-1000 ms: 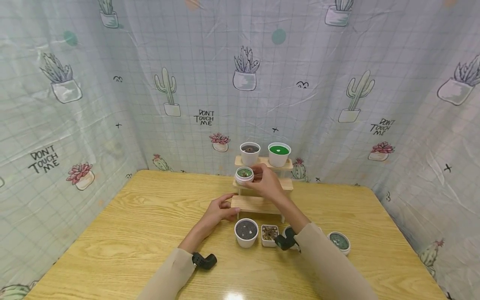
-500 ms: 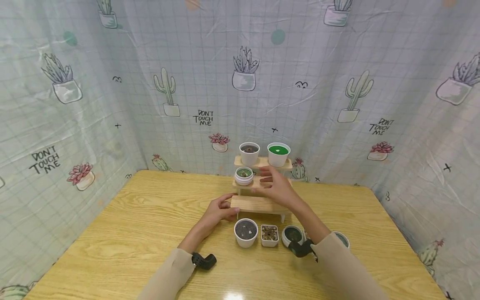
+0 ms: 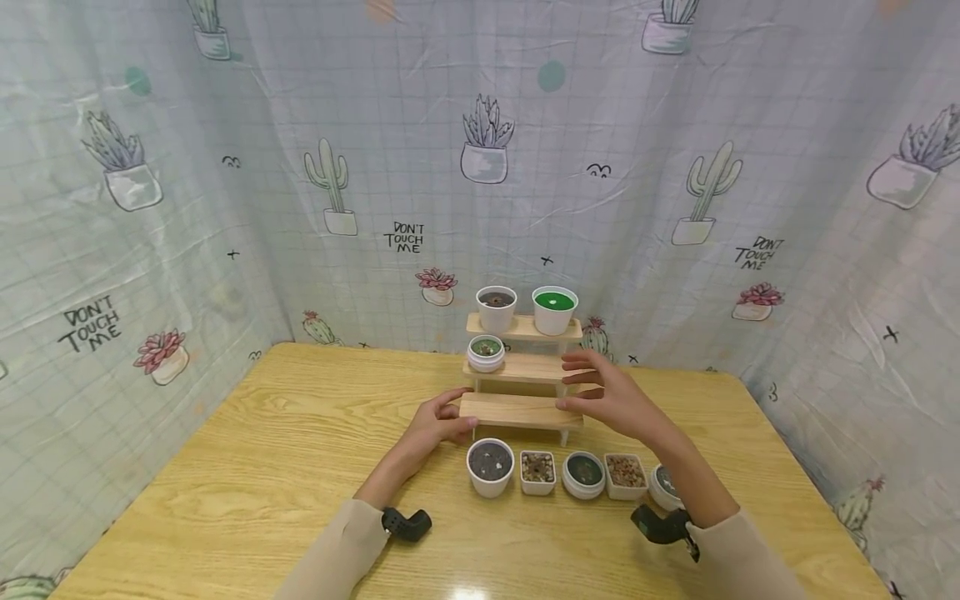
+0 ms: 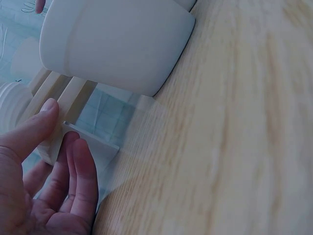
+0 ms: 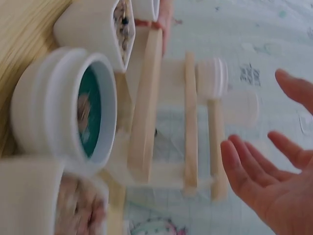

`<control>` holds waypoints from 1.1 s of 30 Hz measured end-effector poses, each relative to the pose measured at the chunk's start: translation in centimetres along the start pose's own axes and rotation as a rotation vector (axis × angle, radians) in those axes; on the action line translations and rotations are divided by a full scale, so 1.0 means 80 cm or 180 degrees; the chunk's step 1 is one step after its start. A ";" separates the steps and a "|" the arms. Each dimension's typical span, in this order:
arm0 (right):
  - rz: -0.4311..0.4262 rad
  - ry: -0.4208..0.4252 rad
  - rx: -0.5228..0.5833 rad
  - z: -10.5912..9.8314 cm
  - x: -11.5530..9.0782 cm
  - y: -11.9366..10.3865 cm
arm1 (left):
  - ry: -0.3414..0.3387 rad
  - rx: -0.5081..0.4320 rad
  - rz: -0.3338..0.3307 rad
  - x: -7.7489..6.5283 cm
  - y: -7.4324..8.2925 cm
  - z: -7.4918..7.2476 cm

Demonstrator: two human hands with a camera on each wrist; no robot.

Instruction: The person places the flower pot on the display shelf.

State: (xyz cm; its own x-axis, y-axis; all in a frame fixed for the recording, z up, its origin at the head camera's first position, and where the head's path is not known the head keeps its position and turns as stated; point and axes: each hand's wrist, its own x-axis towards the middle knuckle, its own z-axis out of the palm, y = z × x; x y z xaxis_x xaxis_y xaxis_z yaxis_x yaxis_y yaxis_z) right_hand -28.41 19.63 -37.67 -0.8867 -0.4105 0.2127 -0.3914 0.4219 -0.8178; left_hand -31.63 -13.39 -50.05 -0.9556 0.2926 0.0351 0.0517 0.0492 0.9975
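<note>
A three-tier wooden shelf stand (image 3: 521, 408) with white legs stands on the table. My left hand (image 3: 435, 425) holds the left end of its lowest shelf, thumb on the board and fingers curled by the leg in the left wrist view. At the stand's right end my right hand (image 3: 615, 400) hangs with fingers spread and nothing held. On the middle shelf's left sits a ribbed white pot (image 3: 486, 353) with green fill. Above it, the top shelf bears a white pot with dark fill (image 3: 497, 309) and a white pot with bright green fill (image 3: 555, 310).
In front of the stand is a row of pots: a round one with dark soil (image 3: 491, 467), a square one with pebbles (image 3: 537, 472), a round dark-green one (image 3: 583, 475), a square one with brown gravel (image 3: 626, 476) and a round one (image 3: 664, 485) partly behind the right arm.
My right hand has let go of the ribbed pot on the middle shelf and moved right and down, away from it. My left hand has stayed on the stand.
</note>
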 end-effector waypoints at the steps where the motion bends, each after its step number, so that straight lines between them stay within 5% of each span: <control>1: -0.0025 -0.0031 0.0002 -0.005 -0.005 0.002 | 0.0005 -0.0005 -0.0002 0.001 0.000 0.000; 17: -0.0258 -0.0371 -0.0051 -0.068 -0.067 0.057 | 0.0003 -0.0023 0.0007 0.002 -0.003 -0.001; 33: 0.0315 -0.1435 0.0191 -0.112 -0.095 0.106 | -0.0017 0.0009 0.0019 0.002 -0.002 -0.002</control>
State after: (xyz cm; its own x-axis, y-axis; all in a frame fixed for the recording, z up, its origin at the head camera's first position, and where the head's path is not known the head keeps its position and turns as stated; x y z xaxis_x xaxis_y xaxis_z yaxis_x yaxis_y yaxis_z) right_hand -27.20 33.62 -41.44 -0.7184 -0.6868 -0.1107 -0.2836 0.4345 -0.8548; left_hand -31.85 -13.48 -50.17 -0.9537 0.2980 0.0406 0.0581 0.0501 0.9971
